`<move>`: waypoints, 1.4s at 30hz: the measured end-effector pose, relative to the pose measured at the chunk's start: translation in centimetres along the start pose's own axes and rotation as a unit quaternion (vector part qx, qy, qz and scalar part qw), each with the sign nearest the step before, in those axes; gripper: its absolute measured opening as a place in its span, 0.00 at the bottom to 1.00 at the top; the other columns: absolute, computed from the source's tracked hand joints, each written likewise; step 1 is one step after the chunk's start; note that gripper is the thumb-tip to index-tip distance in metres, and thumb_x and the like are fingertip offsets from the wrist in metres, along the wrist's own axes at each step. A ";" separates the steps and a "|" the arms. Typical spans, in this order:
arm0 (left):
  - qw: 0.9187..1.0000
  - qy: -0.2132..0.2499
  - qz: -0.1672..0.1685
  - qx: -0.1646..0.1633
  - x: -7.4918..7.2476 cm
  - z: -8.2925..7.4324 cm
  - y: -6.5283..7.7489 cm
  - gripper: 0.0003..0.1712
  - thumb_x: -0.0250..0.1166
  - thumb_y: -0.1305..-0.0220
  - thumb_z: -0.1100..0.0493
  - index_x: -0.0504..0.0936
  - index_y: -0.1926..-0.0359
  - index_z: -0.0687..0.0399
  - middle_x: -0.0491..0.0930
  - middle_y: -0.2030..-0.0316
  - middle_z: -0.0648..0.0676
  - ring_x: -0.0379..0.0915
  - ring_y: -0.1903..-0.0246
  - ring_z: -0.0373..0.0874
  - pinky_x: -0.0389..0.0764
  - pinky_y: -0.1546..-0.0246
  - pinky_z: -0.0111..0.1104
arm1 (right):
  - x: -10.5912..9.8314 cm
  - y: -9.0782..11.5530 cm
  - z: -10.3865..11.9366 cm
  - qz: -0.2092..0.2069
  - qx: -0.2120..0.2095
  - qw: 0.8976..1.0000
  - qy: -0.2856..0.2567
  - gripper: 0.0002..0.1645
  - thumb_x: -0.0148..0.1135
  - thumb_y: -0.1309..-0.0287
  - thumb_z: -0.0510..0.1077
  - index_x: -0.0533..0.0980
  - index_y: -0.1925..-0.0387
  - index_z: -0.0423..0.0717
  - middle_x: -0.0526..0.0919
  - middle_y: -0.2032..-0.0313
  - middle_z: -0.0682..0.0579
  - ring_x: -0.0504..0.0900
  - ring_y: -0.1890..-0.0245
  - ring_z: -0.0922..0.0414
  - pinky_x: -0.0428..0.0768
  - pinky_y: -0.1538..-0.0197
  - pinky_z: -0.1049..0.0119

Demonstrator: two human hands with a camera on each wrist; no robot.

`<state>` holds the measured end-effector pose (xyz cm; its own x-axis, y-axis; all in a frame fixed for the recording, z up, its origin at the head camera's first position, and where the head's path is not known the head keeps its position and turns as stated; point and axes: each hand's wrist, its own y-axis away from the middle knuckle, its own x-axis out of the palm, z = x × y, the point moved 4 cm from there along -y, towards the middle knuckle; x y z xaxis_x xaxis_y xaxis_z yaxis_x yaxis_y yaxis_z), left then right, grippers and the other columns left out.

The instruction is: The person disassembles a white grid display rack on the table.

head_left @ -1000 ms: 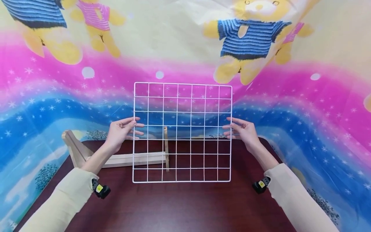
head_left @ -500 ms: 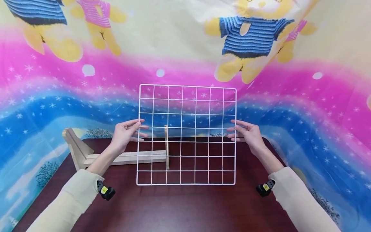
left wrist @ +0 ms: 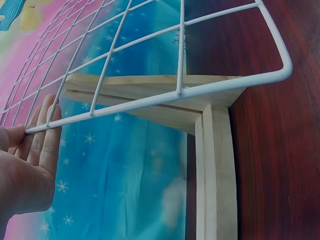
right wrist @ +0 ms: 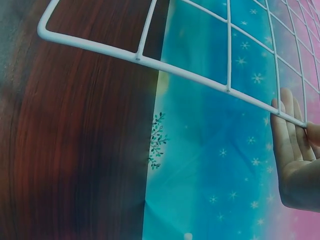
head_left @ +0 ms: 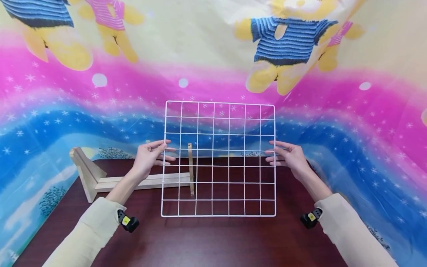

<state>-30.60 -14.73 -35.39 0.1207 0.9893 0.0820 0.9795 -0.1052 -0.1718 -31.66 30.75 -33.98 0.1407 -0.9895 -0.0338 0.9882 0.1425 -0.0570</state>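
Observation:
A white wire grid panel is held up over the table, nearly upright and facing me. My left hand pinches its left edge between thumb and fingers, the fingertips reaching behind the wires. On the opposite edge my right hand pinches the wire in the same way at about equal height. Behind the grid's left part stands a pale wooden frame, with an upright end piece at its left and a thin upright strip at its right. In the left wrist view the wooden frame shows below the grid wire.
The dark red-brown table spreads beneath both hands. Along its back and sides hangs a printed cloth with bears, snowflakes and colour bands. A small black camera sits on each wrist, by the pale sleeves.
Both hands have carried the grid panel a little to the right and slightly down in the head view. The wooden frame stays where it was on the table.

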 end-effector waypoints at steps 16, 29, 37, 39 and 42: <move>1.000 0.023 -0.007 -0.007 1.5 1.3 -0.2 0.21 0.58 0.29 0.57 0.76 0.41 0.64 0.79 0.54 0.72 0.85 0.71 0.51 0.83 0.66 0.48 | -1.2 0.4 -0.8 0.003 0.014 1.000 -0.025 0.23 0.58 0.33 0.42 0.71 0.40 0.37 0.86 0.61 0.40 0.87 0.66 0.48 0.81 0.56 0.50; 0.999 0.029 0.002 -0.032 3.0 2.4 0.0 0.22 0.57 0.29 0.58 0.74 0.39 0.67 0.84 0.61 0.66 0.85 0.74 0.49 0.85 0.70 0.42 | -3.0 0.8 -1.5 0.002 0.010 1.000 -0.028 0.14 0.58 0.33 0.41 0.79 0.48 0.47 0.86 0.63 0.42 0.87 0.67 0.48 0.83 0.59 0.52; 0.998 0.039 -0.001 -0.042 4.0 2.9 -0.1 0.20 0.57 0.28 0.59 0.75 0.40 0.66 0.85 0.63 0.63 0.85 0.74 0.49 0.85 0.72 0.39 | -4.0 0.7 -1.5 -0.003 0.031 0.999 -0.020 0.12 0.58 0.33 0.42 0.81 0.51 0.53 0.87 0.63 0.42 0.87 0.67 0.49 0.83 0.58 0.53; 0.998 0.044 -0.002 -0.044 4.2 3.0 -0.1 0.20 0.57 0.28 0.60 0.75 0.40 0.66 0.85 0.63 0.63 0.85 0.74 0.49 0.85 0.72 0.39 | -4.1 0.8 -1.4 -0.004 0.034 0.999 -0.015 0.12 0.58 0.33 0.42 0.80 0.50 0.51 0.86 0.63 0.42 0.87 0.66 0.48 0.83 0.58 0.53; 0.998 0.049 -0.002 -0.043 4.5 3.1 -0.1 0.21 0.57 0.28 0.60 0.74 0.40 0.67 0.85 0.64 0.62 0.85 0.74 0.49 0.85 0.73 0.39 | -4.4 0.9 -1.4 -0.005 0.038 0.999 -0.008 0.13 0.58 0.33 0.43 0.79 0.48 0.50 0.86 0.62 0.42 0.87 0.66 0.48 0.83 0.58 0.53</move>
<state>-30.67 -9.93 -38.03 0.1287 0.9753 0.1793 0.9896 -0.1146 -0.0869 -31.47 35.24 -35.28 0.1308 -0.9913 -0.0171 0.9913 0.1305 0.0195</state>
